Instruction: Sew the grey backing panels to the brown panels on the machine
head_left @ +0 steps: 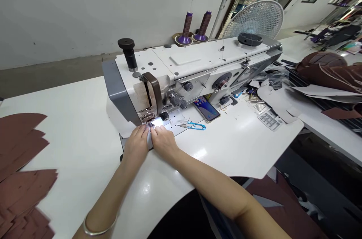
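A white and grey sewing machine [198, 58] stands on the white table, its lamp lighting the needle area. Right in front of the presser foot [149, 125], my left hand [136, 141] and my right hand [164, 141] meet with their fingertips almost touching. Both sets of fingers are bent and pinched together. Whatever lies between them is hidden by the fingers and too small to name. To the right of my right hand lie blue-handled thread snips [195, 126] on the machine bed, blades toward the needle.
Stacks of brown cut pieces [22, 190] lie at the left. A phone [207, 109] rests under the machine arm. Behind stand brown thread cones [187, 26] and a fan [254, 18]. At right are a white sheet [273, 99] and brown material [325, 69].
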A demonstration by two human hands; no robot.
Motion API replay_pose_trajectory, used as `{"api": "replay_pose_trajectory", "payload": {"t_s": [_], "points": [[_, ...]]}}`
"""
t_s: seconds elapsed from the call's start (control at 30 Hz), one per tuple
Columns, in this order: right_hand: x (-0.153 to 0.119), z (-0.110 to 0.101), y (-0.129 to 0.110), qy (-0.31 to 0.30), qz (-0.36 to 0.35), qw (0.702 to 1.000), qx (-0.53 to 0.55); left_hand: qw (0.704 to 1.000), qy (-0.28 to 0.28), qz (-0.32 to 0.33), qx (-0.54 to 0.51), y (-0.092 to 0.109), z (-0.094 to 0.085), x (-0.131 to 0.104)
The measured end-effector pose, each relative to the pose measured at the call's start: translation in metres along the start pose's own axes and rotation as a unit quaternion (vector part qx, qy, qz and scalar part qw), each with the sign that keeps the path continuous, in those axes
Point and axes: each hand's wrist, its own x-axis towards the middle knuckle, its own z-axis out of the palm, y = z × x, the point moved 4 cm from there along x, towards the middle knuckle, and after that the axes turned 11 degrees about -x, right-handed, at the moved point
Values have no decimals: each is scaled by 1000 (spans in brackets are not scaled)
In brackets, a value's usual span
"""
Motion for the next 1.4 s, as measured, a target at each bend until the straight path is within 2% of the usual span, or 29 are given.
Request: {"api": "replay_pose_trajectory", "payload": {"t_s": [0.33,0.73,0.93,1.17,1.4], "points": [[-1,5,-1,12,6,1000,-21,998,0,-49,-37,-28,7,0],[-1,6,-1,18,16,1000,-16,994,-43,-87,-56,-27,7,3],[-1,7,-1,13,21,999,-22,992,-40,-91,-75,-27,6,3],[-1,7,-1,40,20,999,-24,992,-34,-93,-79,-25,5,3],[-5,3,-6,62,-29,998,-2,992,-23,-91,-86,-25,5,3]]}}
